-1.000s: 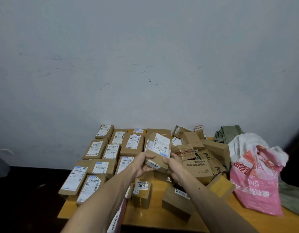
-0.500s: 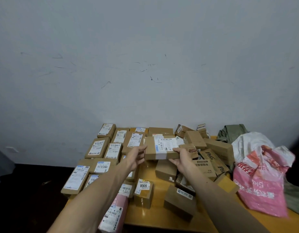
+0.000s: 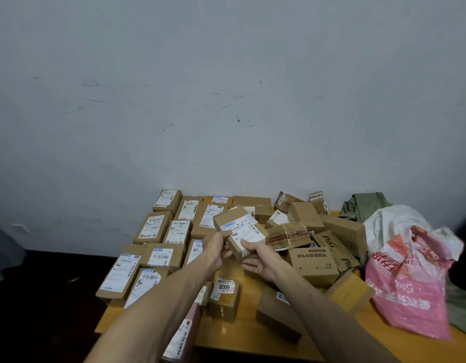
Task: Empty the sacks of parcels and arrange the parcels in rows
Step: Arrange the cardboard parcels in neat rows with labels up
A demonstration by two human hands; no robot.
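The left hand [image 3: 215, 248] and right hand [image 3: 259, 260] both grip one box [image 3: 237, 226] in the middle of the frame. They hold its near end. The box tilts.

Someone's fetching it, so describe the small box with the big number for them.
Start at the yellow table, front edge, middle. The small box there has a white sticker with bold black 8009; no neighbour shows big digits.

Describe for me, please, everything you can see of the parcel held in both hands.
The held parcel is a small brown cardboard box with a white shipping label, blue-banded at one end and printed with barcodes, on its upper face. It is tilted, in the air above the table. The left hand grips its left end; the right hand has its thumb on the label, fingers beneath.
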